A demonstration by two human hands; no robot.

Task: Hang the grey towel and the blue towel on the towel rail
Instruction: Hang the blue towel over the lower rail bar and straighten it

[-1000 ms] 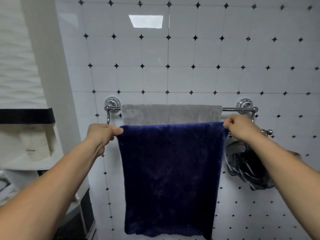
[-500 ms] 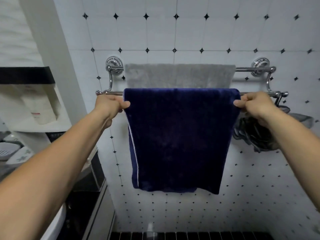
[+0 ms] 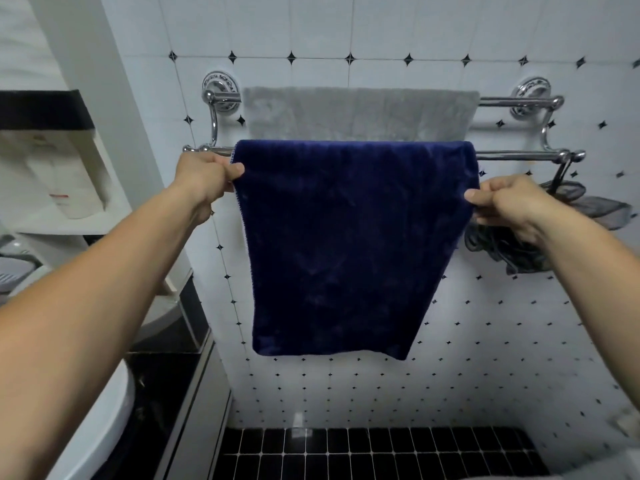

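Observation:
The blue towel (image 3: pixel 349 244) hangs folded over the front bar of the chrome double towel rail (image 3: pixel 519 154) on the tiled wall. Behind it the grey towel (image 3: pixel 360 112) is draped over the rear bar, its lower part hidden by the blue one. My left hand (image 3: pixel 204 176) pinches the blue towel's left edge just below the bar. My right hand (image 3: pixel 505 202) pinches its right edge, a little lower than the left.
A dark mesh bath sponge (image 3: pixel 512 244) hangs from the rail's right end, behind my right hand. A white recessed shelf with a bottle (image 3: pixel 69 181) is at the left, a white basin rim (image 3: pixel 107 420) at lower left. Black floor tiles (image 3: pixel 374 452) lie below.
The view has tilted down, so the rail sits higher in frame and the floor shows. Both hands have slid a little down the blue towel's side edges, which now hangs over the front bar.

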